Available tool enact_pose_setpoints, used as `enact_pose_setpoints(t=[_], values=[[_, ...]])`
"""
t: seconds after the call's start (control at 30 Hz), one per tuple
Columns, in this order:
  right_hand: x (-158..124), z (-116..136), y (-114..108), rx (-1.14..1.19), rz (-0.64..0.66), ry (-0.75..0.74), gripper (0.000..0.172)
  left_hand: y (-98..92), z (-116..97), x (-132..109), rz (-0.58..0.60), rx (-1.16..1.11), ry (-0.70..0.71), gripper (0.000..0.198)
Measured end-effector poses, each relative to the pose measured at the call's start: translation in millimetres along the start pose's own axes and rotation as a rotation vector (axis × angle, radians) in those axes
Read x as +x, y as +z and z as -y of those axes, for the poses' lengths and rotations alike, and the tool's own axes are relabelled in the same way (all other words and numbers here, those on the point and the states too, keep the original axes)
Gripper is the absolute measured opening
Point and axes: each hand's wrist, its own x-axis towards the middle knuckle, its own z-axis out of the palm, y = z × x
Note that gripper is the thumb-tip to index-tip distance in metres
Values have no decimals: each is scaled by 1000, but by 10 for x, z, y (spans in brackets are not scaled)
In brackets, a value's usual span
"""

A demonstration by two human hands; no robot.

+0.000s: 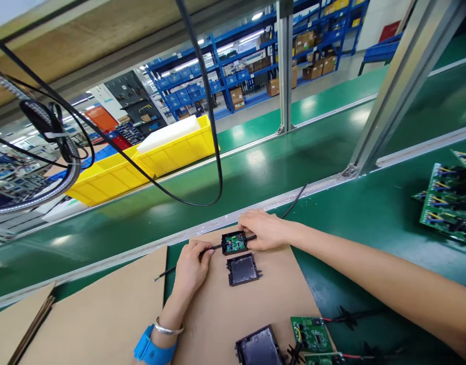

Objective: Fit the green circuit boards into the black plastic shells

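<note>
A small black plastic case (pixel 223 246) lies open side up on the brown cardboard, with a green circuit board (pixel 235 243) inside it. Black cables leave the case at both ends. My left hand (pixel 194 266) pinches the left cable (pixel 217 247) just outside the case; its stripped end (pixel 157 278) sticks out past my hand. My right hand (pixel 264 230) closes round the right end of the case, fingertips at its upper edge and thumb low. The right cable (pixel 251 238) passes under that hand and comes out behind it. Just below lies a black cover (pixel 243 269), inner face up.
Another black cover (pixel 259 347) and wired circuit boards (pixel 312 334) lie at the front. More boards (pixel 449 205) are stacked at far right. A metal post (pixel 400 91) rises from the bench rail. A black cable loop (pixel 208 101) hangs ahead, before yellow bins (pixel 180 152).
</note>
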Motion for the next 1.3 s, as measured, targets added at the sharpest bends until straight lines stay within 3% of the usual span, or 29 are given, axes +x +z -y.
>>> enact_pose_setpoints(t=[0.27, 0.33, 0.47, 0.53, 0.63, 0.7, 0.8, 0.87, 0.93, 1.03, 1.1, 1.2, 1.3], values=[[354, 111, 37, 44, 57, 172, 18, -21, -36, -1, 10, 32, -22, 18], [395, 121, 16, 41, 107, 185, 27, -33, -59, -21, 17, 47, -29, 16], [248, -45, -73, 38, 246, 152, 67, -165, -111, 41, 44, 81, -64, 14], [158, -193, -140, 28, 299, 155, 73, -301, -106, 209, 30, 104, -89, 13], [142, -398, -271, -21, 315, 196, 50, -532, -25, 629, -46, 140, -128, 12], [199, -492, -374, -77, 252, 256, 32, -637, 38, 915, -94, 151, -147, 17], [236, -535, -520, -162, 77, 367, 31, -613, 20, 1114, -122, 131, -116, 29], [131, -462, -573, -198, -9, 409, 36, -474, -106, 1015, -72, 77, -35, 44], [-116, -277, -563, -201, -14, 387, 32, -286, -309, 760, 49, -19, 97, 57], [-692, 158, -434, -126, 136, 243, 10, -45, -643, 277, 237, -183, 287, 70], [-1100, 445, -304, 9, 282, 155, 6, 27, -809, -5, 283, -260, 322, 64], [-1506, 714, -132, 76, 331, 184, 9, -42, -949, -329, 295, -318, 305, 54], [-1556, 809, -90, 195, 182, 229, 12, -247, -1078, -568, 293, -406, 237, 53]])
